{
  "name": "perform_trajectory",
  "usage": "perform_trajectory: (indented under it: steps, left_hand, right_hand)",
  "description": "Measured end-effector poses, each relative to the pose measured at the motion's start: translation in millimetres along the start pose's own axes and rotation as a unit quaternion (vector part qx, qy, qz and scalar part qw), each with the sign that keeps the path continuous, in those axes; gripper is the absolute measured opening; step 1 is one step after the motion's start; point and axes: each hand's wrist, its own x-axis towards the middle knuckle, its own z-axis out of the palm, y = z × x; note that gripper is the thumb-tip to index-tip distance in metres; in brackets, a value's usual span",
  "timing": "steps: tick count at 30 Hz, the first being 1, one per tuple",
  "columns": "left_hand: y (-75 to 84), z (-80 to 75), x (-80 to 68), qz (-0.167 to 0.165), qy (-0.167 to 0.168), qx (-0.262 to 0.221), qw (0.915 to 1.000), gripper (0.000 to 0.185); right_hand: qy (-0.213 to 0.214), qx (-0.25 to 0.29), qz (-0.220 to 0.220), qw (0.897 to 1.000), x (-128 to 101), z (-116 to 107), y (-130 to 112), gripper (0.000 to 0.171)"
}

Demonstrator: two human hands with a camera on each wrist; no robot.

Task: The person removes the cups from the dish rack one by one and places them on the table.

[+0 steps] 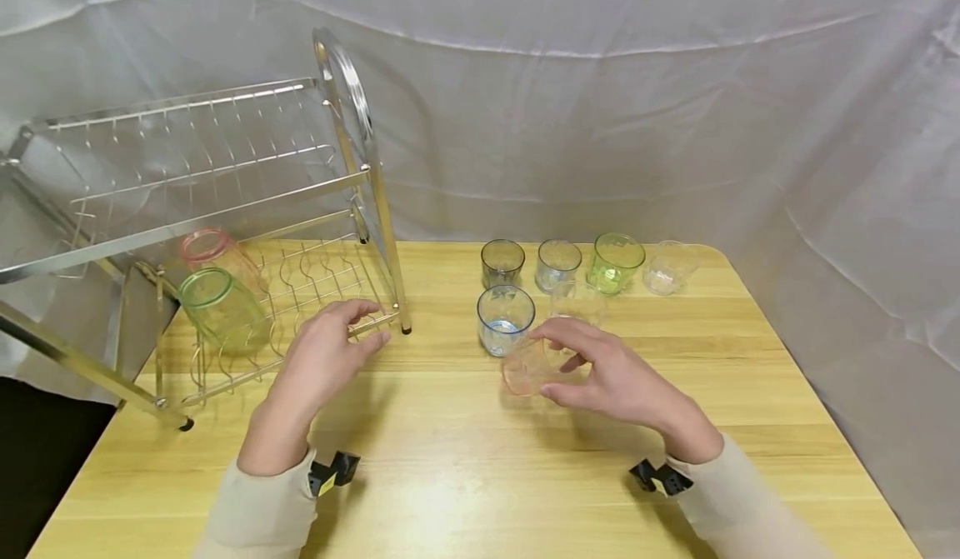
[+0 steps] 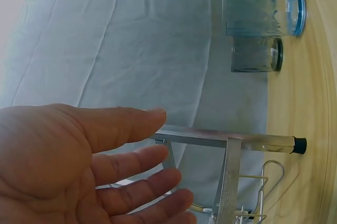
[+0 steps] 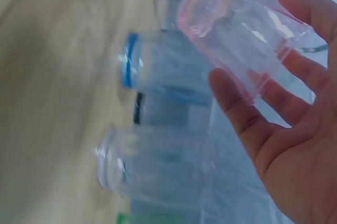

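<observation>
A clear pink-tinted glass (image 1: 522, 371) is pinched between the thumb and fingers of my right hand (image 1: 600, 371); in the right wrist view the pink glass (image 3: 242, 29) is tilted. Just behind it stands a blue-rimmed glass (image 1: 506, 326). My left hand (image 1: 322, 355) is held by the right front corner of the metal dish rack (image 1: 382, 234), fingers apart and holding nothing. In the left wrist view the thumb and loosely bent fingers of the left hand (image 2: 131, 171) are seen before the rack's leg (image 2: 263, 142).
On the rack's lower shelf lean a pink glass (image 1: 213, 251) and a green glass (image 1: 225, 313). Behind the blue-rimmed glass are a dark glass (image 1: 502, 266), a bluish glass (image 1: 558, 266), a green glass (image 1: 615, 266) and clear glasses (image 1: 667, 269). A grey cloth (image 1: 570, 126) hangs behind the table (image 1: 450, 492).
</observation>
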Motion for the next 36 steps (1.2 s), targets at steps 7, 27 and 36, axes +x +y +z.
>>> perform_trajectory:
  steps: [7, 27, 36]
  left_hand:
    - [-6.7, -1.3, 1.7, -0.024, -0.040, 0.018, 0.9987, 0.067]
    - [-13.7, 6.6, 2.5, -0.048, -0.115, 0.034, 0.9917, 0.084]
    - [-14.9, 7.7, 2.4, -0.039, -0.110, 0.041, 0.9923, 0.080]
  right_hand:
    - [-0.021, -0.064, 0.037, 0.997, -15.0, -28.7, 6.3, 0.062]
    - [-0.035, -0.190, 0.171, 0.966, -31.1, -85.6, 53.4, 0.066]
    - [-0.030, -0.223, 0.197, 0.954, -17.4, -85.8, 74.5, 0.068]
